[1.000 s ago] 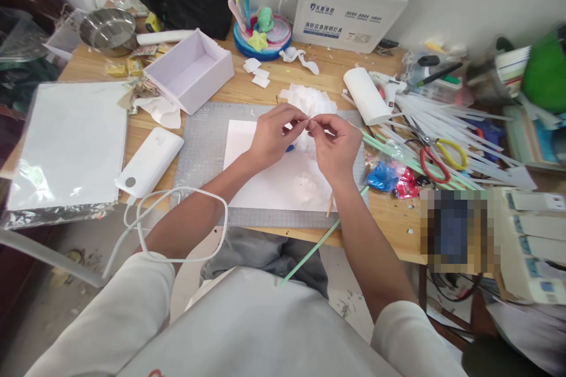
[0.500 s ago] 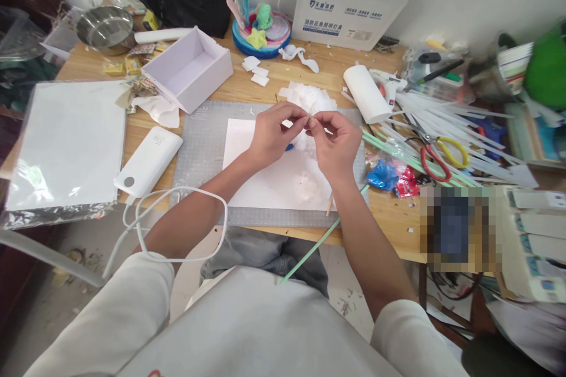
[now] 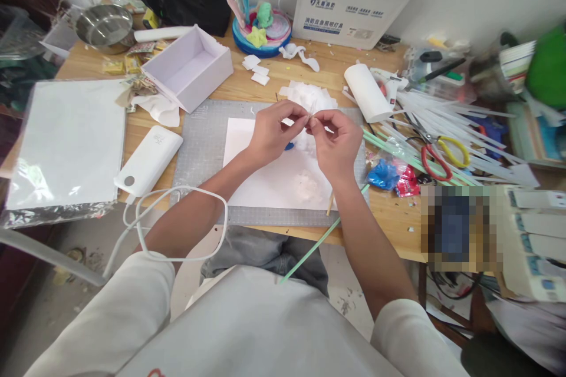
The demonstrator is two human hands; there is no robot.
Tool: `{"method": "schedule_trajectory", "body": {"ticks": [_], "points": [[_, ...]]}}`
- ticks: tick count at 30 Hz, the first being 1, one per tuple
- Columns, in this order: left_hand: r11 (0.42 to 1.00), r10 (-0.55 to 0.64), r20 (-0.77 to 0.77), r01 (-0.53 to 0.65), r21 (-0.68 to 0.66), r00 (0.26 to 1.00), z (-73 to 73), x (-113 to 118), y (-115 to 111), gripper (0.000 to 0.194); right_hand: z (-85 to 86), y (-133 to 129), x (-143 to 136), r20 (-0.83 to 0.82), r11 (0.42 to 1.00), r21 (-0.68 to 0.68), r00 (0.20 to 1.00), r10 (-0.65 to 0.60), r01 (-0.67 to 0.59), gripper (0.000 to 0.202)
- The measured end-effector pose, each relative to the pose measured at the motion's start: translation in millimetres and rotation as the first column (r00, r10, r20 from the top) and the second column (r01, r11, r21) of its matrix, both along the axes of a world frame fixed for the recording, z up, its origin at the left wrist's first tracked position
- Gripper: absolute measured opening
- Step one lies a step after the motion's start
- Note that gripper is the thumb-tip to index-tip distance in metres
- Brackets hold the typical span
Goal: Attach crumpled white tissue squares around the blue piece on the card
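Observation:
My left hand point(image 3: 277, 131) and my right hand point(image 3: 338, 138) meet above the work mat, thumbs and forefingers pinched close together. Between the fingertips is something small and pale, too tiny to name. Behind the fingers lies a fluffy white heap point(image 3: 307, 94), partly hidden by my hands. Under them a white sheet of paper point(image 3: 260, 188) rests on the grey cutting mat point(image 3: 198, 141). A bit of something blue point(image 3: 289, 146) shows beside my left fingers. Loose whitish material point(image 3: 305, 187) sits on the paper near my right wrist.
To the left are a white power bank point(image 3: 150, 159) with its cable point(image 3: 225, 218) and a lilac box point(image 3: 190, 70). On the right lie a white roll point(image 3: 367, 93), scissors point(image 3: 435, 156), pale strips point(image 3: 464, 129) and a blue packet point(image 3: 382, 175). A green stick point(image 3: 313, 247) crosses the table edge.
Both hands stay pinched together in almost the same place, with only slight finger movement. The view has shifted very slightly.

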State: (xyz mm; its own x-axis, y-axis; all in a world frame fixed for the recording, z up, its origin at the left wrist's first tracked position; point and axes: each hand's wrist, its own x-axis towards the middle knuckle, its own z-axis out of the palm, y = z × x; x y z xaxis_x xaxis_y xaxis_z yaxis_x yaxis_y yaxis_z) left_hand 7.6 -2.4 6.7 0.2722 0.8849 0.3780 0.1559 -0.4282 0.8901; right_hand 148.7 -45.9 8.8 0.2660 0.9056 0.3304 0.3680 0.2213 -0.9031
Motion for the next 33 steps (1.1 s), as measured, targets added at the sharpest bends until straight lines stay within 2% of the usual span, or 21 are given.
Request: {"method": "schedule_trajectory", "body": {"ticks": [5,14,19,24,29,33], "points": [[1.000,-0.001,0.013,0.001,0.003,1.000,-1.1,0.1,0.4,0.010,-2.2,1.0,0.3,-0.089,1.000,0.013,0.996,0.010,-0.009,0.013],[1.000,-0.012,0.052,0.013,-0.028,0.999,-0.8,1.1,1.7,0.012,1.2,0.0,0.4,-0.095,1.000,0.013,0.995,0.012,-0.011,0.013],[0.995,0.016,0.043,-0.021,0.100,0.999,-2.9,0.6,1.7,0.009,1.9,0.1,-0.4,-0.172,0.999,0.037,0.985,0.003,0.004,0.011],[0.968,-0.018,0.057,0.003,0.252,0.998,-10.7,0.2,5.0,0.008,0.3,0.5,-2.2,-0.175,0.999,0.043,0.985,-0.004,0.012,0.015],[0.959,-0.025,0.061,0.007,0.284,0.998,-12.5,0.4,5.8,0.007,-2.2,0.0,-3.0,-0.161,0.999,0.039,0.987,-0.012,0.018,0.016],[0.968,-0.029,0.069,0.011,0.252,0.997,-9.8,0.1,4.0,0.007,-3.4,0.2,-2.6,-0.169,0.999,0.051,0.986,0.006,0.003,0.017]]}}
